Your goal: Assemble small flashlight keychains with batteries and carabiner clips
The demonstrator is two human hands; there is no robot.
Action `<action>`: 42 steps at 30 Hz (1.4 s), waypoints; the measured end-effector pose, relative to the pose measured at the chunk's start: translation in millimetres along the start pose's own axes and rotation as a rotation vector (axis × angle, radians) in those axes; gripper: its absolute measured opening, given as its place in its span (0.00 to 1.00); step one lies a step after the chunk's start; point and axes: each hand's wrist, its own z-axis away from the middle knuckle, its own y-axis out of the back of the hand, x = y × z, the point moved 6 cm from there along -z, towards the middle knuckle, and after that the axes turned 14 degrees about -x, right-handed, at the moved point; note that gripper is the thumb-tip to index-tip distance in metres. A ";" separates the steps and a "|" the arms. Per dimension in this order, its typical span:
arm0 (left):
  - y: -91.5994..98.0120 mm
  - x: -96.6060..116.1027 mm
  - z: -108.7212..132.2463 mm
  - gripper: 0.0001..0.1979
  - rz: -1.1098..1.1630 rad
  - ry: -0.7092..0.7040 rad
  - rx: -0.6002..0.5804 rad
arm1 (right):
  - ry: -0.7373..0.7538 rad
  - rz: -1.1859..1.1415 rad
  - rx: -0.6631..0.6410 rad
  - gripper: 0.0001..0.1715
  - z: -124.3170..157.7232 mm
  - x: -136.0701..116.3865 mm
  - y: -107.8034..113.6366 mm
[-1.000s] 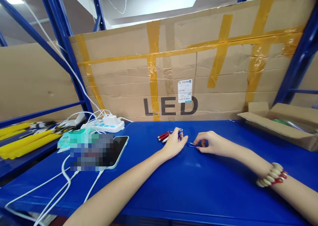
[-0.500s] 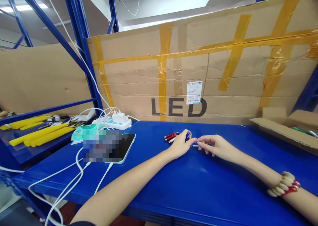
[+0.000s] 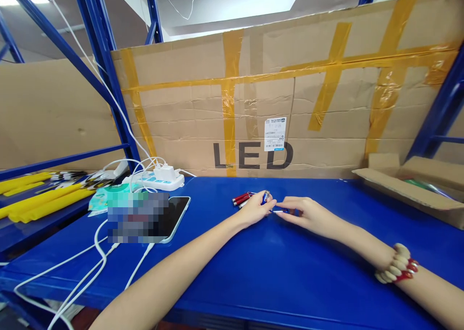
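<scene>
Near the middle of the blue table, my left hand is closed on a blue pen whose shiny end shows above the fingers. Red pens lie just left of that hand, partly covered by it, with a silvery one beneath them. My right hand comes in from the right, thumb and fingers pinched on a slim blue and white piece. The fingertips of both hands are close together, and the small parts between them are hard to make out.
A phone lies to the left with white cables and a power strip behind it. Yellow rolls are at the far left. An open carton stands at the right, before a large cardboard sheet.
The view has shifted slightly to the right. The right fingers now pinch the slim blue and white piece beside the left hand, and more blue shows between the fingers.
</scene>
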 end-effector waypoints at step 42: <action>-11.3 12.2 4.7 0.11 -0.304 -0.062 -0.088 | -0.112 0.028 0.343 0.24 8.8 21.2 22.1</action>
